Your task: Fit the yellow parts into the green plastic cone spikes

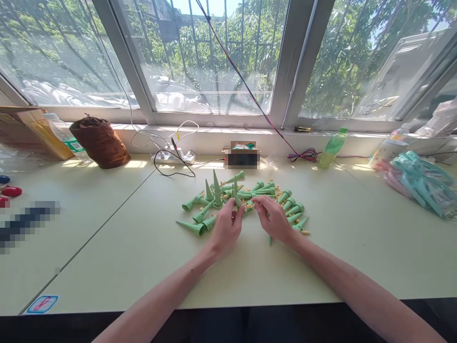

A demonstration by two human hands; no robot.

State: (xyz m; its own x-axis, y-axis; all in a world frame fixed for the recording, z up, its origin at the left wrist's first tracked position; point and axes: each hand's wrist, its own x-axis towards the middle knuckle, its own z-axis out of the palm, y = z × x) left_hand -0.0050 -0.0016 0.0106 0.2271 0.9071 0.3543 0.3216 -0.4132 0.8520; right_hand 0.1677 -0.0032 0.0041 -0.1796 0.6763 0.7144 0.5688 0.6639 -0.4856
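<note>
A heap of several green plastic cones (266, 190) with small tan tips lies on the pale table (143, 247), some upright, most on their sides. My left hand (226, 227) rests at the heap's near edge, fingers curled round an upright green cone (236, 197). My right hand (273, 219) is just to its right, fingers pinched together at a small piece by the cones; what it pinches is too small to name. A green cone tip pokes out below the right hand.
A brown cloth bag (100, 142) and cardboard sit at back left. A power strip (174, 156) with cables, a small box (243, 155) and a green bottle (332, 147) line the windowsill edge. Teal packets (424, 183) lie at right.
</note>
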